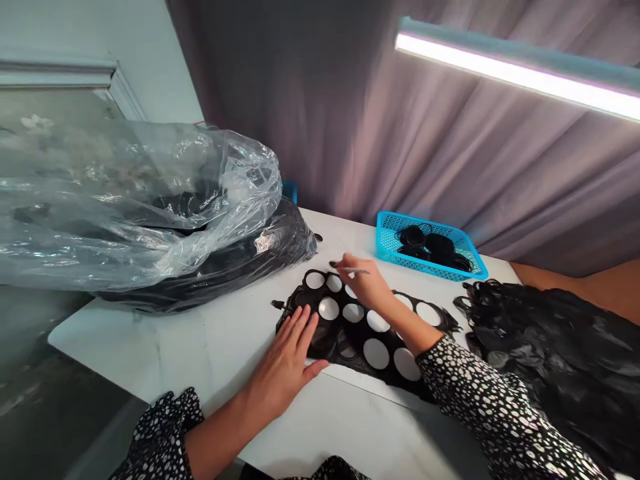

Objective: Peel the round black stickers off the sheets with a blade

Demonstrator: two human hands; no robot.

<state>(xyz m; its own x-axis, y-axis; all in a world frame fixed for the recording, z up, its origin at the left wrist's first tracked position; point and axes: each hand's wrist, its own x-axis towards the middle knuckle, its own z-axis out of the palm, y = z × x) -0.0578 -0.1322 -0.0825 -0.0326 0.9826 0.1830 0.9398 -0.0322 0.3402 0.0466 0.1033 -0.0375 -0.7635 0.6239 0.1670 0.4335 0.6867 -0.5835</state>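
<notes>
A black sheet with rows of round cut-out holes (353, 330) lies on a white board, whose surface shows through many of the holes. My left hand (287, 357) rests flat on the sheet's left end, fingers stretched out. My right hand (365, 283) is closed in a pinch over the sheet's far edge. From its fingers sticks a thin, grey, pen-like tool (357, 271), its exact kind unclear. A small dark piece (333, 264) shows at the fingertips; I cannot tell whether they grip it. Some holes at the lower left look dark and filled.
A blue perforated basket (430, 263) with black round pieces stands at the back. Black sheet scraps (560, 360) pile up on the right. A large clear plastic bag (200, 247) with black material covers the table's left back. Above hangs a lit tube lamp (520, 77).
</notes>
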